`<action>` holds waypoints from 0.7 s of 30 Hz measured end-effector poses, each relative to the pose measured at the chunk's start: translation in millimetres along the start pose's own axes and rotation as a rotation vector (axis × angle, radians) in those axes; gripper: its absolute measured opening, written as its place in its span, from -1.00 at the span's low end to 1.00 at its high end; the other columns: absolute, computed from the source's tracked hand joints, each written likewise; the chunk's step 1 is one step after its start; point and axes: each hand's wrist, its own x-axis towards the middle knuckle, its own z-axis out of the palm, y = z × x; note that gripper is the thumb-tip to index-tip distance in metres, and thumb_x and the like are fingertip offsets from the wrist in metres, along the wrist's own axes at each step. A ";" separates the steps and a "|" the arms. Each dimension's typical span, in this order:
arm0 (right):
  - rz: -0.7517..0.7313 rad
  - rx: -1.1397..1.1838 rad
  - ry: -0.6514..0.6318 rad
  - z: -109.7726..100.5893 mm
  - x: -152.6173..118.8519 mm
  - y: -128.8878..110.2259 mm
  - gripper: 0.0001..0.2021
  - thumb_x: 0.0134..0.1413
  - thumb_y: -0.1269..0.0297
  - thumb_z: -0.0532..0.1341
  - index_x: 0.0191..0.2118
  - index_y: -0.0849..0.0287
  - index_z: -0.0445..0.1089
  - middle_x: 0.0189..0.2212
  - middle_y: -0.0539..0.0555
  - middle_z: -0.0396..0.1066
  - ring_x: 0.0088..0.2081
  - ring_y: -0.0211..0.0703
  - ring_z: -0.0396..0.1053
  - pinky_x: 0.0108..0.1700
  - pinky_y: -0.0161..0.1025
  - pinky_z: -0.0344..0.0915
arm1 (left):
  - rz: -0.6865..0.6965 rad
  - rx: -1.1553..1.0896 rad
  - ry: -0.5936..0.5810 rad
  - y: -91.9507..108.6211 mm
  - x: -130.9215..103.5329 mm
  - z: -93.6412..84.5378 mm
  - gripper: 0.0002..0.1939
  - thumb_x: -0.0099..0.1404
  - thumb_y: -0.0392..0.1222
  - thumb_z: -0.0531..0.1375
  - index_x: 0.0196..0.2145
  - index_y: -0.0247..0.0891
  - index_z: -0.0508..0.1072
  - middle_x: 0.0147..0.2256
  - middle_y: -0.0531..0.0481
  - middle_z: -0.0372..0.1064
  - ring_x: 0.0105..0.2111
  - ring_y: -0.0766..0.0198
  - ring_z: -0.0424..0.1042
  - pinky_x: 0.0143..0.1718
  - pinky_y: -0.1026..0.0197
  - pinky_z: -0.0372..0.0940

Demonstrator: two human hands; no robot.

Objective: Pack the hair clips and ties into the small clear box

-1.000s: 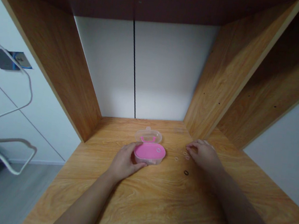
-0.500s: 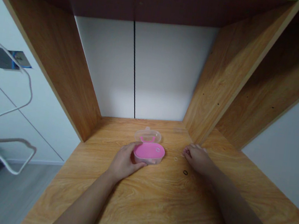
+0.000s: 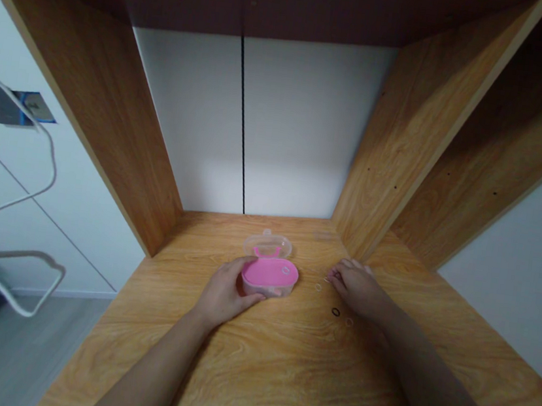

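Observation:
A small oval box (image 3: 267, 289) with clear sides and a pink inner cover (image 3: 262, 271) stands on the wooden desk top. Its clear lid (image 3: 250, 245) is flipped back behind it. My left hand (image 3: 222, 296) is wrapped round the box's left side, thumb along the front. One pale ring-shaped band (image 3: 285, 270) lies on the pink cover. My right hand (image 3: 356, 289) is to the right, fingertips pinched at the desk on what looks like a pale band (image 3: 326, 279). Near it lie a pale band (image 3: 318, 287), a black band (image 3: 335, 312) and another pale band (image 3: 349, 322).
Wooden side panels (image 3: 396, 146) rise on both sides, with a white back wall (image 3: 300, 127) between them. A shelf (image 3: 275, 6) hangs overhead. At far left, a white cable (image 3: 53, 163) dangles before the wall, above a grey floor (image 3: 62, 335).
My right hand has shifted slightly left, its fingertips still pinched. A pale band now shows below it. My left hand and the box stay in place.

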 end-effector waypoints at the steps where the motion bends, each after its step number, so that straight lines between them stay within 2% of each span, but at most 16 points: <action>1: -0.023 0.028 0.000 -0.4 0.6 -3.3 -0.78 0.33 0.23 0.10 -0.29 0.13 0.45 -0.26 0.14 0.48 -0.15 0.01 0.38 -0.12 -0.11 0.17 | 0.001 -0.002 0.001 0.2 0.0 -0.1 -0.22 0.05 0.02 0.46 0.18 -0.16 0.32 0.08 -0.19 0.44 0.05 -0.08 0.46 0.10 -0.16 0.35; 6: -0.082 0.082 -0.019 -1.3 1.2 -16.4 -0.80 0.31 0.23 0.12 -0.29 0.13 0.45 -0.27 0.13 0.47 -0.16 -0.02 0.36 -0.09 -0.11 0.18 | 0.006 0.007 -0.004 1.4 0.1 -1.4 -0.22 0.06 0.04 0.46 0.17 -0.18 0.31 0.08 -0.19 0.44 0.04 -0.08 0.47 0.09 -0.16 0.35; 14: -0.079 0.042 -0.043 0.7 0.7 -18.0 -0.89 0.21 0.27 0.20 -0.27 0.10 0.49 -0.27 0.10 0.49 -0.15 -0.01 0.38 -0.07 -0.09 0.17 | 0.003 0.008 -0.008 2.5 0.4 -1.7 -0.23 0.07 0.04 0.45 0.17 -0.18 0.31 0.08 -0.18 0.44 0.04 -0.05 0.47 0.09 -0.12 0.36; 21: -0.111 -0.052 -0.031 -0.4 0.2 -33.5 -0.85 0.25 0.33 0.15 -0.31 0.14 0.46 -0.28 0.14 0.50 -0.16 0.02 0.38 -0.10 -0.08 0.17 | 0.014 0.008 -0.004 1.4 0.1 -1.4 -0.22 0.07 0.03 0.45 0.18 -0.16 0.30 0.08 -0.18 0.44 0.05 -0.07 0.47 0.09 -0.13 0.37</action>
